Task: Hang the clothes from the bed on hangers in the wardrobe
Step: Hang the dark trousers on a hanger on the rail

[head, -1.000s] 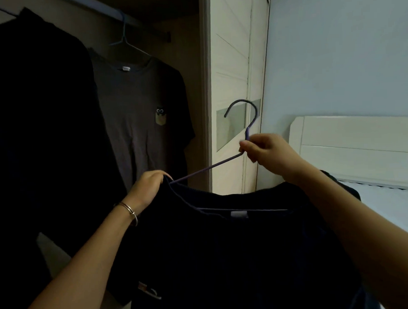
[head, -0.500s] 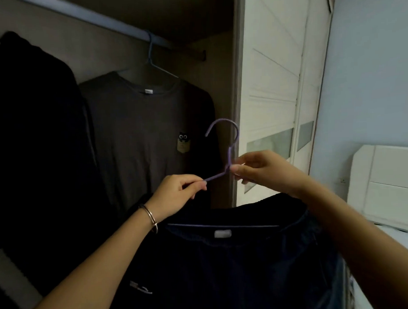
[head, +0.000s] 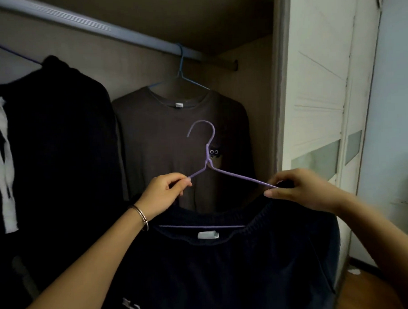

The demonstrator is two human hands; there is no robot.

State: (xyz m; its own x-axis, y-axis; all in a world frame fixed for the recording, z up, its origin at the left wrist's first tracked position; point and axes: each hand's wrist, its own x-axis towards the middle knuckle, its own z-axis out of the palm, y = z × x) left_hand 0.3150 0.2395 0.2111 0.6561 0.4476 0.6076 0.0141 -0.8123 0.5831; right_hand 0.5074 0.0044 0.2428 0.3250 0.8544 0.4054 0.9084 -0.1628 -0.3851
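A dark navy garment (head: 237, 268) with a white label hangs on a purple wire hanger (head: 208, 154) that I hold up in front of the open wardrobe. My left hand (head: 165, 192) pinches the hanger's left arm near the neck. My right hand (head: 301, 188) pinches the right arm where it enters the garment's shoulder. The hook points left and sits well below the pale wardrobe rail (head: 96, 26), apart from it.
A grey T-shirt (head: 165, 141) on a blue hanger (head: 180, 74) hangs from the rail right behind the purple hook. A black hooded garment (head: 52, 141) with white drawstrings hangs to the left. White sliding wardrobe doors (head: 319, 99) stand at the right, wooden floor (head: 369, 292) below.
The view turned from the bed toward the wardrobe. My right hand slid from the hanger's neck down to its right arm, and the hanger now stands upright and higher.
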